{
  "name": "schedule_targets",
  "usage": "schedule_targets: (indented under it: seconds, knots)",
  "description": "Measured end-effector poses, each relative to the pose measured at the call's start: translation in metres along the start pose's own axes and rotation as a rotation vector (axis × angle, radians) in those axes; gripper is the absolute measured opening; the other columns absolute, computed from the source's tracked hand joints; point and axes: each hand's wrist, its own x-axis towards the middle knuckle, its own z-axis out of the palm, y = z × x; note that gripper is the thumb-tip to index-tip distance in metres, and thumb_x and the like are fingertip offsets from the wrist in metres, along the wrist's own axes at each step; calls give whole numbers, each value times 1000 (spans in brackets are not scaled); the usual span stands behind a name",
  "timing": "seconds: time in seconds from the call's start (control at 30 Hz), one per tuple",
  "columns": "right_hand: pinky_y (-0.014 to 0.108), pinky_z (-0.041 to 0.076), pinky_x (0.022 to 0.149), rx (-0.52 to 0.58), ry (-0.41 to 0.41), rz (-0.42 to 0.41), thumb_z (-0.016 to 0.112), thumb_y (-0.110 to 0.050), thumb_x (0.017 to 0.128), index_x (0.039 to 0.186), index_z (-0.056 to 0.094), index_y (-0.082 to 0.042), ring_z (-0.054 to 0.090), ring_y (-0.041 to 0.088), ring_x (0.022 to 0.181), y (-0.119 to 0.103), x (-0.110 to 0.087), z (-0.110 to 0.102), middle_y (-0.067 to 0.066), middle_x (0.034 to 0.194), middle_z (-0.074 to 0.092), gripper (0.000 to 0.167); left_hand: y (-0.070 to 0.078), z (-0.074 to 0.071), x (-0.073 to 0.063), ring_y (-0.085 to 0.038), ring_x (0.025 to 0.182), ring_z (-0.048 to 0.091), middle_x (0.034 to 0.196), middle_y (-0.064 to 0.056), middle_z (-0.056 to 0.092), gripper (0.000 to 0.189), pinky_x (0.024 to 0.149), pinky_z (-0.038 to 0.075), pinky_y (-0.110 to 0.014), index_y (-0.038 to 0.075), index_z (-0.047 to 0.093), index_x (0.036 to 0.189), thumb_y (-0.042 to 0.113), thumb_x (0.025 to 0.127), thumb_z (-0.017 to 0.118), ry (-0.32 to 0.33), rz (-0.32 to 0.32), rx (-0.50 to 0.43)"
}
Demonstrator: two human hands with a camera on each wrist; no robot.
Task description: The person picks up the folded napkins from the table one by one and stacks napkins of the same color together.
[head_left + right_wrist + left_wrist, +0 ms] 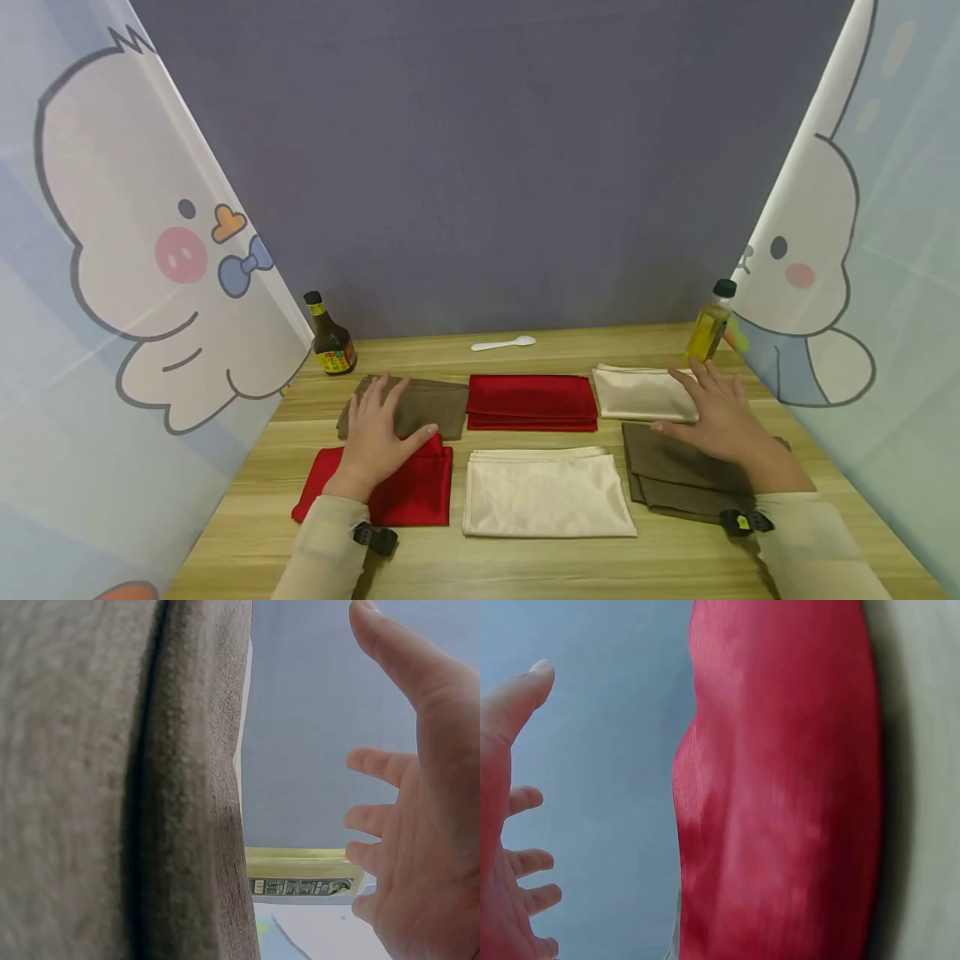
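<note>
My left hand (375, 437), fingers spread, is over the front-left folded red cloth (412, 492) and the far edge of it, its fingertips overlapping the grey-brown cloth (431, 408) behind. In the left wrist view the red cloth (780, 780) fills the middle, with the empty hand (502, 825) at the left. My right hand (723, 417) spreads over the front-right grey-brown cloth (690, 475), fingers reaching across the corner of the back cream cloth (641, 393). In the right wrist view that hand (427, 817) holds nothing beside the grey-brown fabric (187, 780).
A second red cloth (532, 402) and a second cream cloth (547, 496) lie folded in the middle. Behind them are a white spoon (504, 343), a dark sauce bottle (332, 337) at left and an oil bottle (708, 325) at right. Fabric walls enclose the wooden table (420, 567).
</note>
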Motion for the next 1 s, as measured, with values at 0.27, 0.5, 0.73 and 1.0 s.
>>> schedule_targets:
  seconds: [0.27,0.5,0.73,1.0]
  knots:
    - [81,-5,112,12,30,-22,82,-59,84,156,42,-3,21,63,146,1,-3,-3,41,159,26,100,12,3,3,-42,150,31,164,-21,35,90,117,14,-75,18,45,158,62,87,77,21,29,-50]
    - [80,3,114,32,57,-45,86,-52,83,148,48,4,31,64,139,6,-10,-4,44,151,36,93,25,8,7,-42,147,38,161,-20,38,84,116,17,-77,11,47,156,52,91,79,6,60,-151]
    - [81,17,110,84,64,-51,87,-45,84,144,51,8,34,67,135,7,-19,-7,44,147,41,88,37,15,8,-42,146,40,160,-18,41,76,116,22,-74,11,48,156,42,93,80,-23,64,-237]
    - [79,34,98,136,87,-33,90,-33,84,141,54,6,38,68,130,7,-27,-14,44,146,43,79,49,23,12,-36,142,44,155,-10,47,69,111,40,-62,14,51,154,29,94,81,-49,57,-351]
